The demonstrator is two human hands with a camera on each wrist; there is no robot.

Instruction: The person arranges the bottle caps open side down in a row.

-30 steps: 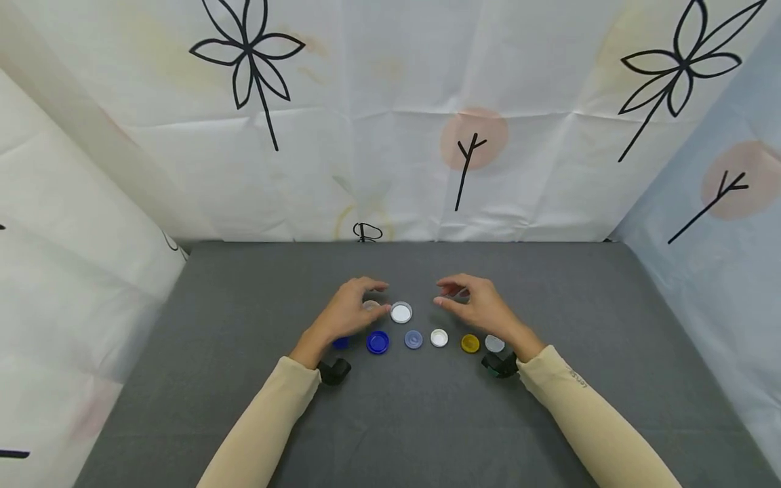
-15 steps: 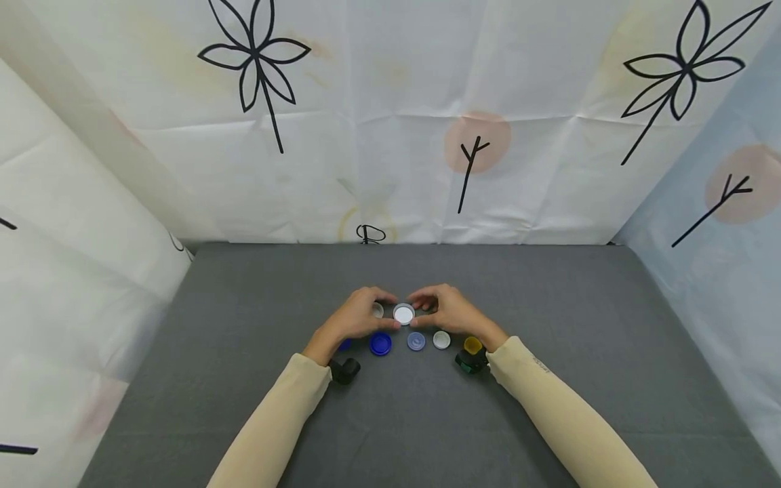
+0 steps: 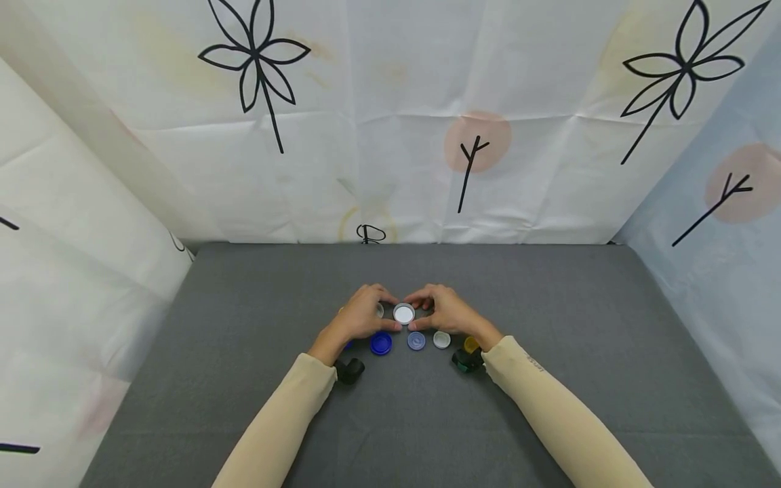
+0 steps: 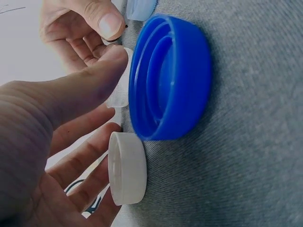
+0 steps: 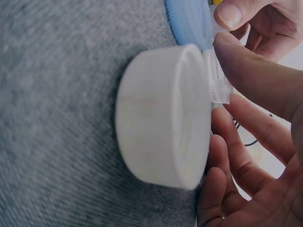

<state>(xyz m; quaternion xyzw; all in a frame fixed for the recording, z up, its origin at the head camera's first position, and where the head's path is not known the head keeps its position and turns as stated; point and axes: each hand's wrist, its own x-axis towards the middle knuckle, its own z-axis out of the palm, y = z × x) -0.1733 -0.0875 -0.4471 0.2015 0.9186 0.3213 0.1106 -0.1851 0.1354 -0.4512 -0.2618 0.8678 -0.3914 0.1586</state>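
Note:
A clear, ribbed-sided bottle cap with a white inside (image 3: 404, 314) lies between my two hands. My left hand (image 3: 364, 313) pinches its left side, thumb at the near edge and index finger at the far edge. From the right, my right hand (image 3: 448, 312) pinches it the same way, and the two thumb tips almost meet. Within the left hand's curve sits a whitish cap (image 4: 130, 168). A deep blue cap (image 4: 194, 80) is close by the left thumb. Near the right thumb are a light blue cap (image 5: 189, 21) and a white cap (image 5: 151, 113).
The near row of caps also has a yellow cap (image 3: 471, 344), partly behind the right wrist, and a dark blue cap (image 3: 348, 344), mostly hidden by the left wrist. Grey cloth (image 3: 390, 420) covers the table. White patterned sheets (image 3: 390, 169) hang around it.
My right hand has come left to the clear cap, and my left hand has moved slightly right onto it. The clear cap has stayed in about the same place.

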